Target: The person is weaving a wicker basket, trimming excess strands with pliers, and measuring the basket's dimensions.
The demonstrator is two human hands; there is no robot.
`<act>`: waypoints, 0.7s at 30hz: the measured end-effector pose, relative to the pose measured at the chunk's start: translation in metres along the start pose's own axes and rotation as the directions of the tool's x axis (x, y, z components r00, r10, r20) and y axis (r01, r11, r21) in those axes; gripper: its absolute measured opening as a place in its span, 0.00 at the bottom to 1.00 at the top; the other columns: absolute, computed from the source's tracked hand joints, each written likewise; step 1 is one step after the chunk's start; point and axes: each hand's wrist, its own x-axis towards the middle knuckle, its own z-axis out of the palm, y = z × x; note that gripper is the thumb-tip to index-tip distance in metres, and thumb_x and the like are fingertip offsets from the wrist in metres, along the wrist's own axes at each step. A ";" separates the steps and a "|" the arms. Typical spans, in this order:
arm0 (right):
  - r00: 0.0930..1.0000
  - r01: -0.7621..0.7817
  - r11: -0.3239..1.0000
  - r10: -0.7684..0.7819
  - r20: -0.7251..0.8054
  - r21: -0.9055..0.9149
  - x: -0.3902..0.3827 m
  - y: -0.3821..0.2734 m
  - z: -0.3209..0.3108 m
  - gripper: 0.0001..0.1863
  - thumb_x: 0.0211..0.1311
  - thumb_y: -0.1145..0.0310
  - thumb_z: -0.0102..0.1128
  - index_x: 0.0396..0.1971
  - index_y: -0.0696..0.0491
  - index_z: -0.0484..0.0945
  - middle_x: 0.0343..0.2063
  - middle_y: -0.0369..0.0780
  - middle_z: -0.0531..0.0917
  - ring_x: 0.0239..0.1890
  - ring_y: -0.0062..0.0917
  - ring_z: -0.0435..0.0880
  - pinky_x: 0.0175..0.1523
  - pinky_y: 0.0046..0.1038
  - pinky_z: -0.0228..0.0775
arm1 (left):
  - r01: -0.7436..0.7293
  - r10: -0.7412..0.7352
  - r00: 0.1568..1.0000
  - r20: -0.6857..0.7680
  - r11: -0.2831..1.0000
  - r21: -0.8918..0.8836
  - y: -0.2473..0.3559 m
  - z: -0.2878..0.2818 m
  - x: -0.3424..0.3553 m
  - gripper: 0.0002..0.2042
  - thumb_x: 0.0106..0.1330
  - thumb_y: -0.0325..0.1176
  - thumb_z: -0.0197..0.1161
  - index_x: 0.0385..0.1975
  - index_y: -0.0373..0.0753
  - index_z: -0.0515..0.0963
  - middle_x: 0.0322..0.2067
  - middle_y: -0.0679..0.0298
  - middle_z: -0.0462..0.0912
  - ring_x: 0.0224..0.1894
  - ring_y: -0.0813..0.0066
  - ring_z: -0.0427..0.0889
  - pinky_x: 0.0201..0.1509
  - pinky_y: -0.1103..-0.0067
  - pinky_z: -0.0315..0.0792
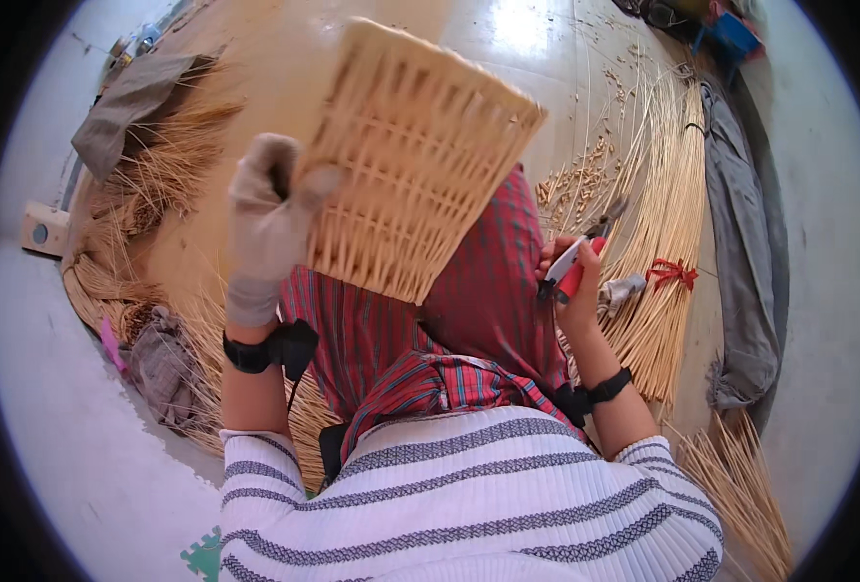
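Observation:
My left hand (268, 233), in a pale glove, grips a woven cane panel (420, 165) by its left side, tilted up above my lap; the thumb lies blurred over the weave. Lower on the right, my bare right hand (577, 306) is closed around a hand tool with red and white handles (571, 272) and a dark metal head, which looks like cutters or pliers. The tool is beside my right knee, apart from the panel. Red striped cloth (488, 242) covers my legs under the panel.
Long cane bundles, one with a red tie (672, 274), lie at the right near scattered short pieces (571, 189), a crumpled white item (622, 289) and a grey cloth roll (740, 330). More canes (173, 165) and cloths (125, 116) line the left wall. A blue object (735, 37) sits far right.

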 end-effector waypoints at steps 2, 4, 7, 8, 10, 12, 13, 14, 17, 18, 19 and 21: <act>1.000 -0.005 0.999 0.005 -0.004 -0.045 0.001 -0.012 -0.005 0.24 0.69 0.45 0.55 0.49 0.51 0.74 0.32 0.37 0.81 0.33 0.22 0.82 0.40 0.28 0.78 | -0.094 0.094 0.991 -0.091 0.996 -0.001 0.005 -0.022 -0.010 0.15 0.66 0.40 0.70 0.40 0.36 0.75 0.31 0.72 0.74 0.33 0.83 0.69 0.39 0.82 0.68; 0.997 -0.069 0.990 0.064 -0.038 -0.126 -0.001 -0.021 -0.014 0.29 0.70 0.43 0.52 0.54 0.55 0.72 0.32 0.39 0.82 0.33 0.26 0.83 0.42 0.28 0.81 | -0.116 0.058 0.977 -0.206 0.952 -0.282 0.010 -0.038 -0.022 0.16 0.74 0.39 0.60 0.54 0.34 0.75 0.45 0.68 0.81 0.47 0.80 0.77 0.53 0.81 0.72; 0.996 -0.091 0.958 0.085 -0.037 -0.272 -0.003 -0.032 -0.022 0.28 0.72 0.45 0.53 0.56 0.55 0.71 0.31 0.37 0.82 0.33 0.24 0.83 0.42 0.29 0.81 | -0.009 -0.099 0.968 -0.229 0.904 -0.428 0.014 -0.045 -0.037 0.23 0.78 0.45 0.51 0.63 0.33 0.70 0.53 0.63 0.80 0.55 0.76 0.77 0.60 0.77 0.71; 0.996 -0.062 0.919 0.030 -0.088 -0.388 -0.007 -0.032 -0.021 0.26 0.75 0.47 0.51 0.57 0.55 0.71 0.30 0.36 0.80 0.32 0.20 0.82 0.40 0.25 0.78 | 0.007 -0.115 0.976 -0.184 0.863 -0.505 0.017 -0.043 -0.044 0.22 0.76 0.46 0.56 0.58 0.32 0.73 0.52 0.59 0.81 0.51 0.73 0.81 0.56 0.75 0.76; 0.999 -0.015 0.882 -0.011 -0.051 -0.471 0.000 -0.027 -0.045 0.25 0.76 0.47 0.50 0.54 0.55 0.72 0.30 0.35 0.79 0.32 0.19 0.81 0.41 0.24 0.77 | 0.130 -0.183 0.982 -0.041 0.822 -0.555 -0.009 -0.052 -0.064 0.23 0.77 0.46 0.56 0.58 0.32 0.73 0.52 0.59 0.81 0.51 0.72 0.81 0.56 0.75 0.76; 0.991 0.094 0.799 -0.132 -0.021 -0.594 -0.013 -0.029 -0.039 0.25 0.78 0.46 0.45 0.43 0.55 0.75 0.28 0.34 0.77 0.32 0.16 0.76 0.41 0.22 0.69 | 0.316 -0.390 0.921 0.025 0.706 -0.634 -0.005 -0.025 -0.078 0.22 0.77 0.45 0.55 0.57 0.32 0.74 0.50 0.61 0.82 0.49 0.73 0.83 0.54 0.75 0.78; 0.992 0.077 0.795 -0.119 -0.030 -0.602 -0.014 -0.027 -0.049 0.25 0.78 0.46 0.45 0.43 0.55 0.75 0.28 0.34 0.77 0.32 0.16 0.76 0.41 0.22 0.69 | 0.326 -0.331 0.938 0.106 0.736 -0.594 -0.017 -0.022 -0.079 0.22 0.77 0.45 0.56 0.59 0.32 0.74 0.51 0.61 0.83 0.48 0.74 0.83 0.54 0.77 0.78; 0.994 0.098 0.727 -0.098 0.039 -0.679 -0.015 -0.025 -0.063 0.26 0.78 0.45 0.43 0.42 0.55 0.75 0.27 0.35 0.77 0.32 0.16 0.75 0.40 0.23 0.67 | 0.409 -0.393 0.906 0.155 0.722 -0.558 -0.027 -0.012 -0.080 0.22 0.76 0.44 0.56 0.59 0.32 0.73 0.52 0.60 0.83 0.49 0.73 0.84 0.55 0.77 0.78; 0.994 0.088 0.551 0.006 0.109 -0.830 -0.018 -0.036 -0.075 0.29 0.77 0.43 0.45 0.55 0.55 0.75 0.28 0.33 0.75 0.31 0.15 0.73 0.36 0.22 0.65 | 0.530 -0.508 0.828 0.239 0.565 -0.632 -0.038 0.006 -0.070 0.22 0.76 0.42 0.56 0.61 0.31 0.73 0.54 0.58 0.82 0.52 0.73 0.83 0.56 0.77 0.79; 0.996 0.027 0.615 0.047 0.071 -0.788 -0.023 -0.039 -0.068 0.29 0.77 0.43 0.44 0.52 0.55 0.76 0.26 0.32 0.75 0.29 0.15 0.73 0.36 0.22 0.64 | 0.522 -0.509 0.827 0.239 0.534 -0.666 -0.036 0.009 -0.067 0.22 0.76 0.43 0.56 0.60 0.32 0.74 0.52 0.59 0.83 0.50 0.74 0.84 0.54 0.77 0.79; 0.995 -0.035 0.672 0.089 0.034 -0.740 -0.027 -0.040 -0.065 0.28 0.77 0.42 0.44 0.48 0.55 0.76 0.25 0.32 0.75 0.27 0.16 0.72 0.35 0.22 0.64 | 0.510 -0.510 0.827 0.238 0.501 -0.699 -0.037 0.012 -0.066 0.22 0.76 0.43 0.57 0.60 0.33 0.75 0.49 0.61 0.84 0.48 0.75 0.84 0.52 0.77 0.80; 0.994 -0.031 0.618 0.098 0.037 -0.786 -0.023 -0.041 -0.066 0.25 0.77 0.45 0.46 0.45 0.55 0.76 0.23 0.31 0.75 0.24 0.15 0.71 0.32 0.22 0.63 | 0.536 -0.554 0.788 0.268 0.403 -0.742 -0.046 0.006 -0.073 0.19 0.76 0.41 0.57 0.58 0.33 0.76 0.51 0.60 0.83 0.49 0.73 0.84 0.54 0.77 0.80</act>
